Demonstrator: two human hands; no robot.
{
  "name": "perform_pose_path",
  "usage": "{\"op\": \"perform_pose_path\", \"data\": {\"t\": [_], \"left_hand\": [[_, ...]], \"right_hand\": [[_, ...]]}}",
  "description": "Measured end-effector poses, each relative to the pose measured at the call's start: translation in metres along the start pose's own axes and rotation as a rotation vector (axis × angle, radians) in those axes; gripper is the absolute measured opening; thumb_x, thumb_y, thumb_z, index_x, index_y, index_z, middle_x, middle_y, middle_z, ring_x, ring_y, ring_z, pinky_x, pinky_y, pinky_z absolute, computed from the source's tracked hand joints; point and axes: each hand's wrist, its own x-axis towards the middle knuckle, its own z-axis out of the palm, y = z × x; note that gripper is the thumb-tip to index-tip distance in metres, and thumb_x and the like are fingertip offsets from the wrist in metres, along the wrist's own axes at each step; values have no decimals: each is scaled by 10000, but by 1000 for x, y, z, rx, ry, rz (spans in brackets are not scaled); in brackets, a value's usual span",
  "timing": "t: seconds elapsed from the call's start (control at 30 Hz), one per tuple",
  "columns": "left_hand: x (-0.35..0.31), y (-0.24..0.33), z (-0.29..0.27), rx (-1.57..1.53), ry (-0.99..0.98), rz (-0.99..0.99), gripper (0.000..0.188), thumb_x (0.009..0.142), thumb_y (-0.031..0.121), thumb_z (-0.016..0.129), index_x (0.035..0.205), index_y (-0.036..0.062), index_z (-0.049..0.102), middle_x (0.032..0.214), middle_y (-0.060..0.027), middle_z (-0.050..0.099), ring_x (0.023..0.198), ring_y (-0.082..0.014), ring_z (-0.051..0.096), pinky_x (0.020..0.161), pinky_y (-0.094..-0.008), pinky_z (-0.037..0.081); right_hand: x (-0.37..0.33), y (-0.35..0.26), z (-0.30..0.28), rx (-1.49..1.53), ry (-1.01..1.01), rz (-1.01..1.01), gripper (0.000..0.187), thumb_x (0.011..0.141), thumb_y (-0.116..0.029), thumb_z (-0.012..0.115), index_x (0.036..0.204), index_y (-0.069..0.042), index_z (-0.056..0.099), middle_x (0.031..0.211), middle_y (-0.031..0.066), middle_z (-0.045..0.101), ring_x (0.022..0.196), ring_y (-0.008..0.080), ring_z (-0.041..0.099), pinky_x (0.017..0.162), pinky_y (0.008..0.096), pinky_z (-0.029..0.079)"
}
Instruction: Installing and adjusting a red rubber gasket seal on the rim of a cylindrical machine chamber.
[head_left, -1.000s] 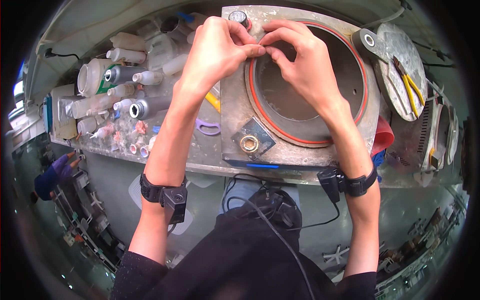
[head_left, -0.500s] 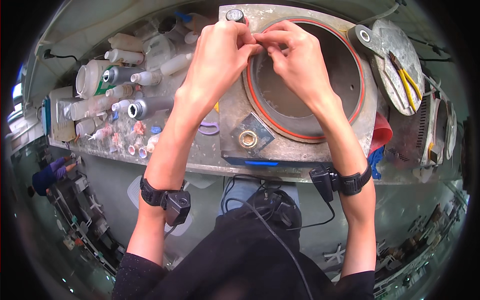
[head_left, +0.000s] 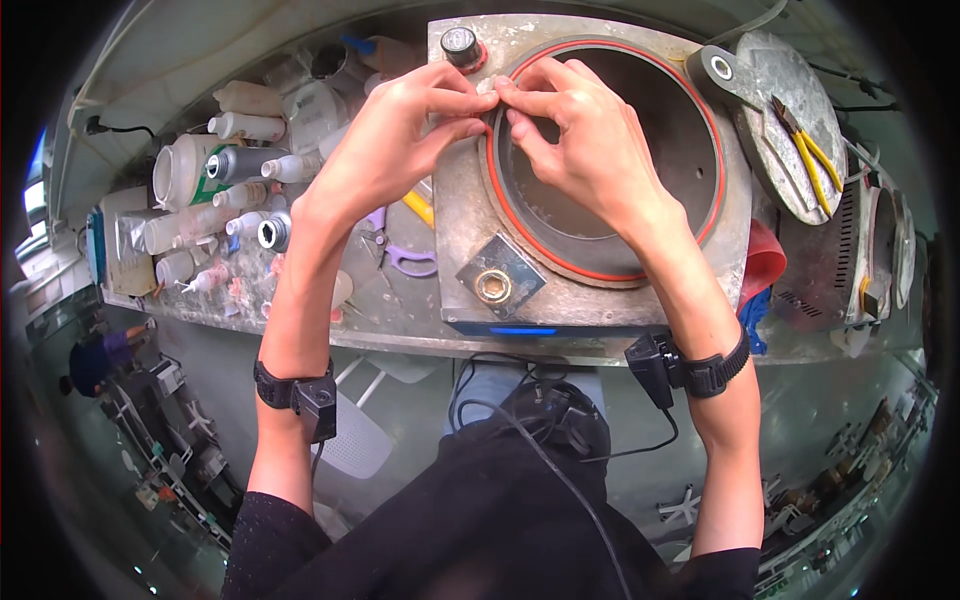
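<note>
left hand [head_left: 405,135] just unpinched, maybe regripping, meeting right hand [head_left: 585,135] by red seal ring [head_left: 720,160] near desk's [head_left: 400,316] far edge; can't tell if anything's held

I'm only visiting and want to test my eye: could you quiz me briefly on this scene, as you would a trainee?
1. True or false: the yellow-handled metal pliers lie on the round grey metal plate.
2. Which lies left of the square grey metal box with the round opening: (a) the pliers, (b) the purple-handled scissors, (c) the round plate?
3. Which part of the orange-red ring around the opening are the left hand and right hand nearest?

Key: 1. True. 2. (b). 3. Its far left part.
</note>
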Motion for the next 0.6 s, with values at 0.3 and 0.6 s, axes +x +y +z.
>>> {"op": "perform_pose_path", "data": {"t": [0.3,0.6], "left_hand": [[-4,-24,6,-173,78,-6,263,884,-18,813,1147,-15,807,1008,-100,766,938,-164,704,863,-301,564],[-5,-26,18,-195,154,40,236,852,-45,830,1086,-21,815,994,-112,785,932,-167,722,847,-296,570]], "right_hand": [[-3,-1,-1,53,-11,27,279,906,-131,726,1166,-45,780,1049,58,707,1005,261,656,817,427,586],[-8,-4,-4,100,-43,22,349,889,-188,782,1217,-67,778,1027,60,692,1001,253,653,839,411,578]]}}
